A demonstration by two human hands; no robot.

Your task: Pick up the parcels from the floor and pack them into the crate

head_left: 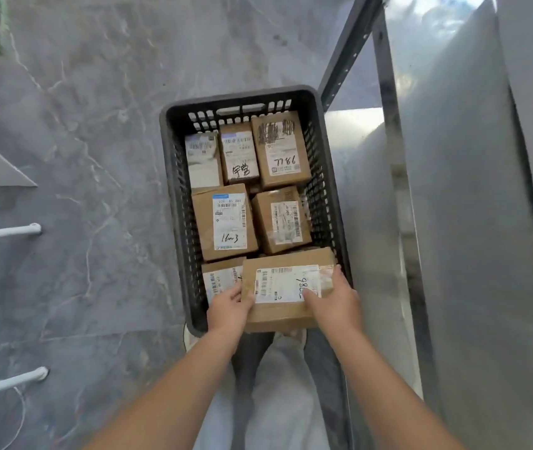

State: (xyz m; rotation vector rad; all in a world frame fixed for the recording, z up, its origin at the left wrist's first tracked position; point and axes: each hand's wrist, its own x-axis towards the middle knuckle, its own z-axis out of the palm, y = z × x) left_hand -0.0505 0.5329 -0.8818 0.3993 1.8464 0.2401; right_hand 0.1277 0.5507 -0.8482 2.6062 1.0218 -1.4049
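Brown cardboard parcels (pixel 226 222) with white labels already fill most of the black slotted plastic crate (pixel 174 190) in the middle of the frame: three in its upper row, two in the middle, one at lower left. A flat brown cardboard parcel (pixel 278 315) with a white label is held over the crate's lower end, the left grip (pixel 229 308) and right grip (pixel 336 303) clamped on its two sides, not yet let go. The grey marble floor (pixel 80 157) shows no more parcels in view, so the task is, I judge, nearly finished.
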